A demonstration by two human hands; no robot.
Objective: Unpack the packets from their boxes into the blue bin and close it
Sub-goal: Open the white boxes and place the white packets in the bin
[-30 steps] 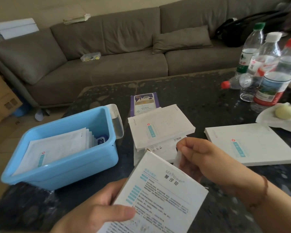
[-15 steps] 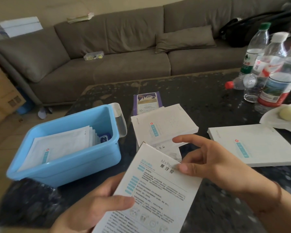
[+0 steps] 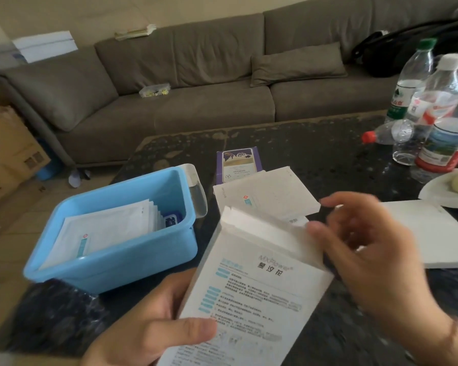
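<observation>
White box (image 3: 251,283) with its top flap raised, gripped at the lower edge by left hand (image 3: 154,328), blurred right hand (image 3: 368,249) apparently touching the flap with loosely spread fingers, blue bin (image 3: 132,260) holding packets (image 3: 103,231) just left

Dark speckled counter (image 3: 315,154): blue bin (image 3: 122,262) at left, white boxes (image 3: 270,199) mid and right, purple box (image 3: 238,162) behind, water bottles (image 3: 439,143), plate (image 3: 439,194) far right.

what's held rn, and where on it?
Left hand grips the white box at its lower left edge, thumb on the printed face. Right hand is blurred at the opened top flap; grip unclear.
</observation>
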